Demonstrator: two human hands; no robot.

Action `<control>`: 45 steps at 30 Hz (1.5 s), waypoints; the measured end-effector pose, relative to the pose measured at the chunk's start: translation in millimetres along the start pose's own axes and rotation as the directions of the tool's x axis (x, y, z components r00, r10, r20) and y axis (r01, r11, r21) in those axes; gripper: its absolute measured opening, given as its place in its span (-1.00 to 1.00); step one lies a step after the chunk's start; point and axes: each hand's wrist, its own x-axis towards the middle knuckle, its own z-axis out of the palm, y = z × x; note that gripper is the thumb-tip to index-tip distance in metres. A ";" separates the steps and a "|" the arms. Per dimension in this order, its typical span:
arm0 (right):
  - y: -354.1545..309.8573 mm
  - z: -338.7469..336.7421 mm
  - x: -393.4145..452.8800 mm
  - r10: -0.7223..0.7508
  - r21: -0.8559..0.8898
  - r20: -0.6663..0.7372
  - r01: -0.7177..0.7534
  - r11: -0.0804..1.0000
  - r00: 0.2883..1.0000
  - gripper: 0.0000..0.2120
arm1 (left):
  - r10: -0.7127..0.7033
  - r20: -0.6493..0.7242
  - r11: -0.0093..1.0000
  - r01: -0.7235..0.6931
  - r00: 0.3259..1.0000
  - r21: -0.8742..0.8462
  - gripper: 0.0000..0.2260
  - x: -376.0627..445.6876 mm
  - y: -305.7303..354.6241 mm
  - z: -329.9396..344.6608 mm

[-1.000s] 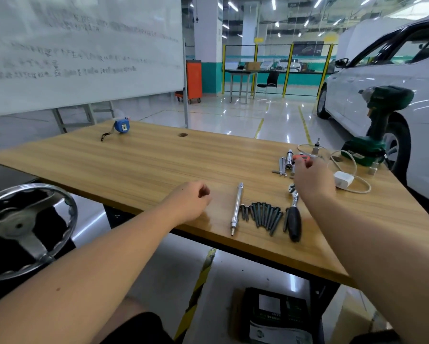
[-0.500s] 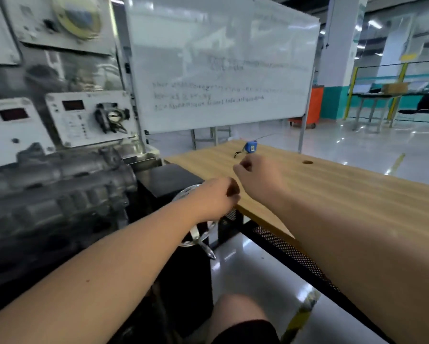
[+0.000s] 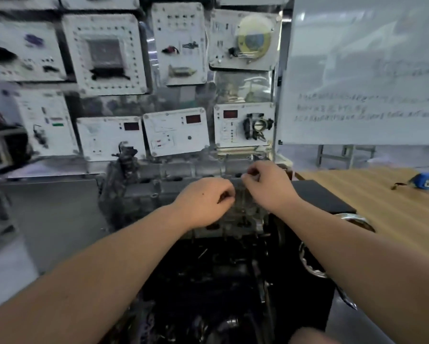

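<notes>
the fingertips (image 3: 251,174) of the right hand (image 3: 268,187) are drawn together, thumb against forefinger, in a pinch. whatever sits between them is too small and blurred to make out, so i cannot tell if they grip anything. the other fingers of that hand curl under the palm. the fingers (image 3: 227,196) of the left hand (image 3: 203,202) are curled in toward the palm like a loose fist, with a dark spot between them that may be shadow or a small part; i cannot tell which. the two hands are just beside each other, the right a little farther away and higher in the view.

both hands hover over the top of a grey engine cylinder head (image 3: 173,184), which lies straight ahead of the person, mounted on a black stand (image 3: 317,197). whether either hand touches the metal is unclear.

behind the engine stands a wall of white training panels (image 3: 176,131) with red displays, one carrying a throttle body (image 3: 258,125). to the right stands a whiteboard (image 3: 362,70) with blurred writing. a wooden table (image 3: 382,209) begins just right of the stand, with a blue tape measure (image 3: 427,180) lying on it well apart from the hands. a chrome handwheel (image 3: 357,218) shows past the right forearm.
</notes>
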 end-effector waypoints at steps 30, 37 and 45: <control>47.7 26.0 16.9 0.665 0.681 0.006 -0.490 0.544 0.747 -0.73 | -0.819 -0.312 0.543 0.476 0.481 -0.692 -0.75 -20.8 -216.5 -83.0; 57.6 39.7 21.1 0.749 0.851 0.103 -0.447 0.274 0.655 -0.83 | -0.740 0.315 -0.022 0.446 0.595 -0.895 -0.45 -27.1 -276.3 -43.5; 58.7 46.5 23.7 0.748 0.887 0.088 -0.394 0.242 0.658 -0.88 | -0.718 0.064 0.146 0.239 0.693 -0.960 -0.58 -15.5 -299.3 -13.8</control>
